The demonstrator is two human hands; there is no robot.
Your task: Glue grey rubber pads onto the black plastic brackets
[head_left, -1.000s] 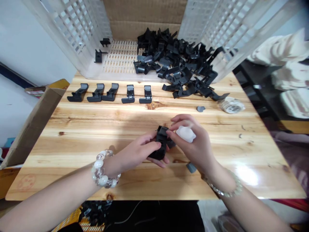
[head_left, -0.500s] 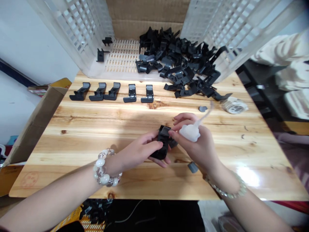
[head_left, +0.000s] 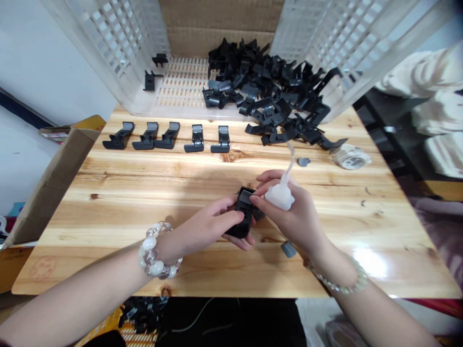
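My left hand point(head_left: 220, 221) is closed around a black plastic clip point(head_left: 244, 219), thumb on its face. A small grey pad point(head_left: 246, 196) lies at the clip's upper end, and the thumb and fingertip of my right hand point(head_left: 289, 207) meet its edge. Tucked in that right hand is a white glue bottle point(head_left: 280, 195) with a thin clear nozzle pointing up. Another grey piece point(head_left: 288, 248) rests on the wood below my right hand, and a further grey piece point(head_left: 304, 162) lies beyond it.
Several finished-looking black clips point(head_left: 197, 139) stand in a row along the back left. A white plastic crate point(head_left: 144, 103) lies open behind them, with a heap of black parts point(head_left: 267, 86) spilling onto the wooden table point(head_left: 119, 212). A tape roll point(head_left: 350, 156) sits at the right.
The glue bottle in my right hand has tilted, its nozzle swinging left to more upright. My right fingers have shifted slightly left over the grey pad; my left hand keeps its hold.
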